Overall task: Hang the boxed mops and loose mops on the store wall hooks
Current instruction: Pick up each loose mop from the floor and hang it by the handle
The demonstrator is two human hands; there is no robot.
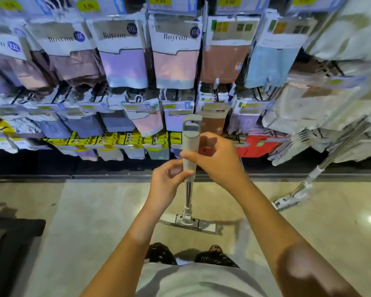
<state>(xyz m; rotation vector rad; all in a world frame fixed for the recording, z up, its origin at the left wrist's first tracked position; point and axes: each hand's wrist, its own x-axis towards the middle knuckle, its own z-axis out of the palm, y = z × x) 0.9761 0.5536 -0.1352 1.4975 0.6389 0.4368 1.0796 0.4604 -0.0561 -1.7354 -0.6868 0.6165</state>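
A loose flat mop stands upright in front of me, its grey handle topped by a hanging loop and its flat white head resting on the floor. My left hand grips the lower end of the grey grip. My right hand curls around the handle just above it. A second loose mop leans against the display at the right, its head on the floor. No boxed mops are visible.
The store wall ahead is packed with hanging packets of garments on hooks with yellow price tags. White garments hang at the right. A dark mat lies on the tiled floor at the left. My feet are below.
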